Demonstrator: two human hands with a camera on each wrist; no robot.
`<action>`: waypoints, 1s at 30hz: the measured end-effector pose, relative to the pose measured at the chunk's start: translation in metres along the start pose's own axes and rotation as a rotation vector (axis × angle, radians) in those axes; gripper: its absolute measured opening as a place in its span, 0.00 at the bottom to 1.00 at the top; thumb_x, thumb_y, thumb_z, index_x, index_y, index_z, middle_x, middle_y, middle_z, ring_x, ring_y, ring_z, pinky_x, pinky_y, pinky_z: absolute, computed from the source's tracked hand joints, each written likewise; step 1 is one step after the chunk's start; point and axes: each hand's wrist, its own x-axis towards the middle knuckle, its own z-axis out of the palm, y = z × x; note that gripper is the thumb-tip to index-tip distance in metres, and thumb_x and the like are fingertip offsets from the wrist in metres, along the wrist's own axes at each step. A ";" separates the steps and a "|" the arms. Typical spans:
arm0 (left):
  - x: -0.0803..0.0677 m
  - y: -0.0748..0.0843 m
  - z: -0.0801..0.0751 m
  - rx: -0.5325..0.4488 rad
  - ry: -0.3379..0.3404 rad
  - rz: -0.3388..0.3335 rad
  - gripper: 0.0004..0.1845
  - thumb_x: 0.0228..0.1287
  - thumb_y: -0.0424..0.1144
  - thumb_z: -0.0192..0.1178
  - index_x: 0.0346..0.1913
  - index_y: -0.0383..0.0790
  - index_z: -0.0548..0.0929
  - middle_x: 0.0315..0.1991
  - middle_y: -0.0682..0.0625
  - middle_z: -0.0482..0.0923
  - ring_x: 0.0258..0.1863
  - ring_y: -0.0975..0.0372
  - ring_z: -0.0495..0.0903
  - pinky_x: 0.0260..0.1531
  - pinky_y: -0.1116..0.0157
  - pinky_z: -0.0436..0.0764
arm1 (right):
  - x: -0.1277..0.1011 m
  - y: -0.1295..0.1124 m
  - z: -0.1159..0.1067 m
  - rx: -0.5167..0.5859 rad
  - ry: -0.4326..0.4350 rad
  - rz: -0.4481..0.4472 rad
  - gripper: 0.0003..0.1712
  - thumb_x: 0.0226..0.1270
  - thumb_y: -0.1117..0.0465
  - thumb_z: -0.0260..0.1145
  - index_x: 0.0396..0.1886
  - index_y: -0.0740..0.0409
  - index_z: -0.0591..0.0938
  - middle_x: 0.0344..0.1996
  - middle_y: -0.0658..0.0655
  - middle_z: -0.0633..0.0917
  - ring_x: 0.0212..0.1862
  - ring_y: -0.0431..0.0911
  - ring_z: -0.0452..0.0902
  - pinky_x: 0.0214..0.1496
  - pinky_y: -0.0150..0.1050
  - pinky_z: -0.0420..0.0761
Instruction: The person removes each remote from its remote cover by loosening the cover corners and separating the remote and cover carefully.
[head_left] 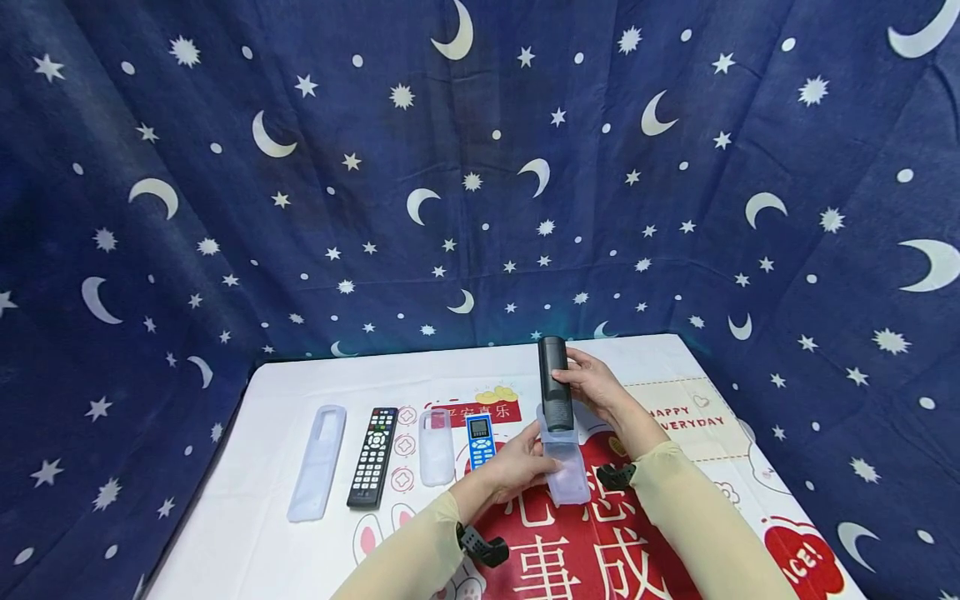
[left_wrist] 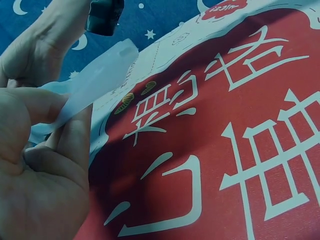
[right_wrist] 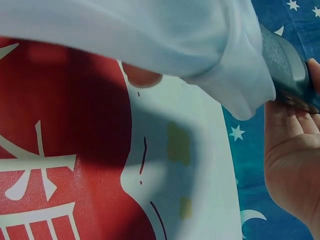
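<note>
A dark remote control [head_left: 555,383] is held upright in my right hand [head_left: 596,392], its back toward the head camera. Below it, my left hand [head_left: 517,462] pinches a translucent silicone sleeve [head_left: 570,479] between thumb and fingers. The remote's lower end overlaps the sleeve's upper end in the head view; how far it sits inside I cannot tell. In the left wrist view the sleeve [left_wrist: 97,75] slants up from the left hand [left_wrist: 45,165]. In the right wrist view the remote [right_wrist: 285,65] lies along the right hand's fingers, and the pale sleeve [right_wrist: 150,35] looms close to the camera.
To the left on the table lie a long translucent sleeve [head_left: 318,462], a black remote [head_left: 372,458], a short translucent sleeve [head_left: 437,447] and a blue remote [head_left: 480,442]. The white and red printed tablecloth [head_left: 217,533] ends at a dark blue starry curtain [head_left: 450,167].
</note>
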 end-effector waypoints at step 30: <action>-0.004 0.006 -0.006 0.126 0.153 -0.094 0.17 0.70 0.33 0.63 0.57 0.29 0.77 0.44 0.44 0.84 0.41 0.59 0.84 0.45 0.60 0.86 | -0.002 -0.003 0.001 -0.024 -0.016 0.026 0.40 0.69 0.64 0.68 0.77 0.62 0.63 0.62 0.69 0.78 0.46 0.46 0.86 0.51 0.41 0.84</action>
